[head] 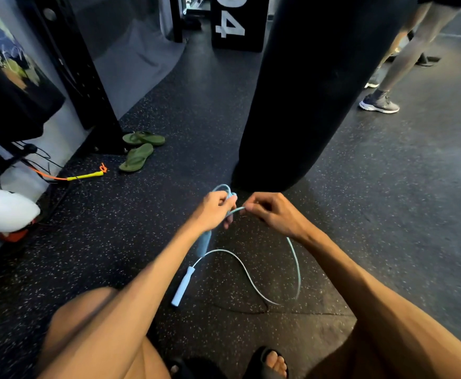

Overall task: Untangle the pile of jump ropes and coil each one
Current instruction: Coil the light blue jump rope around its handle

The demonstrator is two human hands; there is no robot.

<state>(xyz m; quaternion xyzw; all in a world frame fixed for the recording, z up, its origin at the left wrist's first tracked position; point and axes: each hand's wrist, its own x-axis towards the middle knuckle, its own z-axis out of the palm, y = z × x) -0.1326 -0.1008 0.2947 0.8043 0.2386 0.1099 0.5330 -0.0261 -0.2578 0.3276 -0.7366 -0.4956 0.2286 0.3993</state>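
Observation:
A light blue jump rope (pixel 247 272) hangs between my hands over the speckled black floor. My left hand (pixel 215 210) grips a bundle of its loops together with one blue handle (pixel 204 243), which hangs below the fist. My right hand (pixel 271 213) pinches the cord just right of the bundle. From there the cord drops in a long loop to the floor and runs back to the second blue handle (pixel 182 286), lying near my left knee. An orange rope with a yellow handle (pixel 85 176) lies at the left by the wall.
A big black punching bag (pixel 306 91) hangs just beyond my hands. A pair of green flip-flops (pixel 139 150) lies at the left, a white bag (pixel 5 210) further left. Another person's legs and shoes (pixel 379 103) stand at the right. A black box (pixel 237 23) stands behind.

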